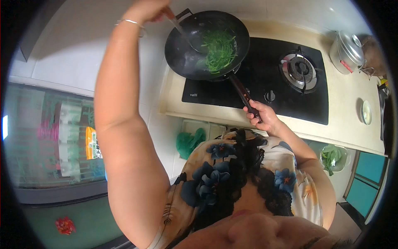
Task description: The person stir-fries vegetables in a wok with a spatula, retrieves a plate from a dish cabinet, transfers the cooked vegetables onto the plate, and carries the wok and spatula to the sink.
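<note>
At the top of the view, my left hand point(150, 11) is closed around the brown handle of a cooking spatula point(182, 33). Its metal shaft slopes down into the black wok point(182, 62); the spatula's head is hard to make out beside the greens. Thin-cut green vegetables point(219, 50) lie in a heap in the wok's middle and right part. My right hand point(262, 117) grips the wok's long dark handle point(239, 89) near its end. The wok sits over the left side of a black gas stove point(265, 62).
An unused burner point(301, 69) and a knob point(269, 96) are right of the wok. A lidded metal pot point(347, 53) and a small dish point(366, 112) stand on the right counter. Below are a bowl with leafy greens point(331, 157) and a green plastic bag point(190, 141).
</note>
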`<action>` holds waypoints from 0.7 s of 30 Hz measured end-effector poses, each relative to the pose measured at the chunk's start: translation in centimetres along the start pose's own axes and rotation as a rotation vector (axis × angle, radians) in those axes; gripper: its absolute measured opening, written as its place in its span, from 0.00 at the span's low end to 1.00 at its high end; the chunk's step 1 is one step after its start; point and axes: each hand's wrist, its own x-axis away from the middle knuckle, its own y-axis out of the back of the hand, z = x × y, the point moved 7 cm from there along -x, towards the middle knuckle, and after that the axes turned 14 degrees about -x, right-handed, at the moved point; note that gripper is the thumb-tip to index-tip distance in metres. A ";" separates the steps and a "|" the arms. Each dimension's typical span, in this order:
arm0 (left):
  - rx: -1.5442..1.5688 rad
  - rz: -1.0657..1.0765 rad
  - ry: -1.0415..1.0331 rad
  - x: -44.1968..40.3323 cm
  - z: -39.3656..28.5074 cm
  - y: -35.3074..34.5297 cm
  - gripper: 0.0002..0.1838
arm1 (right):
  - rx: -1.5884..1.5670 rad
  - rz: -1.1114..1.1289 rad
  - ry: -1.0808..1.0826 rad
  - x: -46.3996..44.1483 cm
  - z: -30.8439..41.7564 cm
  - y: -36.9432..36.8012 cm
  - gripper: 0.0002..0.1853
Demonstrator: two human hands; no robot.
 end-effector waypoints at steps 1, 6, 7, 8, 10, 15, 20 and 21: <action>0.031 -0.045 0.023 0.0 0.5 1.6 0.15 | -0.004 -0.002 -0.001 0.0 -0.1 0.1 0.10; -0.066 0.132 0.064 -2.5 5.2 2.5 0.17 | -0.013 0.037 -0.023 0.0 0.1 -0.4 0.10; -0.077 0.141 0.152 -3.0 7.0 1.3 0.17 | -0.014 0.035 -0.019 0.1 0.1 -0.5 0.10; -0.074 0.142 0.147 -2.8 7.2 0.1 0.17 | -0.011 0.020 -0.017 0.1 0.1 -0.5 0.10; 0.187 0.138 0.184 -1.8 7.5 -2.6 0.16 | -0.006 0.004 -0.014 0.2 0.1 -0.5 0.10; 0.556 -0.050 0.230 -0.8 8.7 -5.6 0.14 | 0.001 -0.005 -0.027 0.2 0.1 -0.5 0.10; 0.517 -0.135 0.180 1.0 9.6 -1.5 0.15 | -0.010 -0.030 -0.024 0.1 0.1 -0.1 0.10; 0.453 -0.095 0.177 1.6 9.5 -1.3 0.16 | -0.012 -0.026 -0.025 0.0 0.1 -0.2 0.10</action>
